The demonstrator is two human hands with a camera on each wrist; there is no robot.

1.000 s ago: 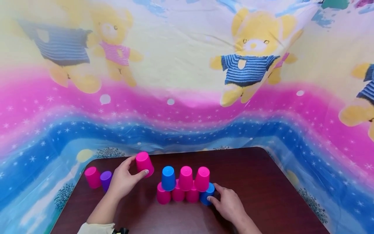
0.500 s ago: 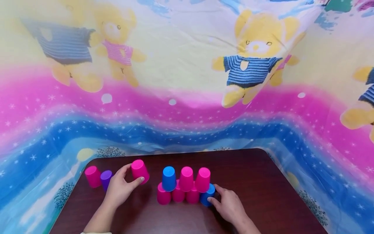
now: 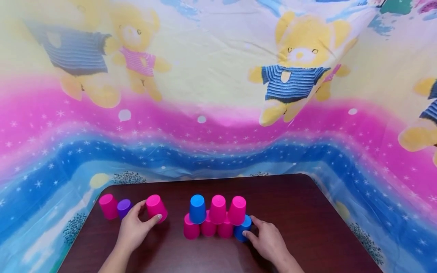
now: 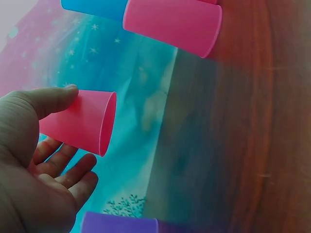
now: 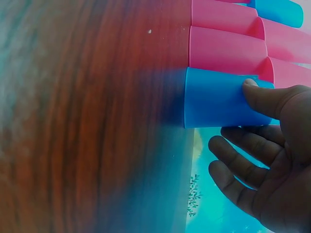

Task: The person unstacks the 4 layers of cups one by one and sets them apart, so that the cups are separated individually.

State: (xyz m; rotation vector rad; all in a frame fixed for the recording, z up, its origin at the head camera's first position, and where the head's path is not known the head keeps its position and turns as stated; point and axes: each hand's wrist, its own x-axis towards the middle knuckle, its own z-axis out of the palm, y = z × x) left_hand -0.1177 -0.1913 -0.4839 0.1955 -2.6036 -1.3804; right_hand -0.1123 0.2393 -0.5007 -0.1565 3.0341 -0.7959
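Observation:
Between thumb and fingers, my left hand point(image 3: 134, 228) grips an upside-down pink cup point(image 3: 156, 208), its rim just above the table in the left wrist view. My right hand point(image 3: 270, 239) holds the blue cup point(image 3: 241, 228) at the right end of a stack's lower row, thumb on the near side. Several pink cups point(image 3: 191, 227) make up the rest of that row. On top sit another blue cup point(image 3: 197, 209) at the left and two pink cups point(image 3: 217, 209), all upside down.
Left of my left hand stand a purple cup point(image 3: 124, 207) and one more pink cup point(image 3: 108, 206), both upside down. The dark wooden table point(image 3: 307, 212) ends at a printed bear curtain point(image 3: 218, 159) behind and at the sides.
My left hand has moved left and toward me, lowering the pink cup away from the stack. My right hand stays on the blue cup.

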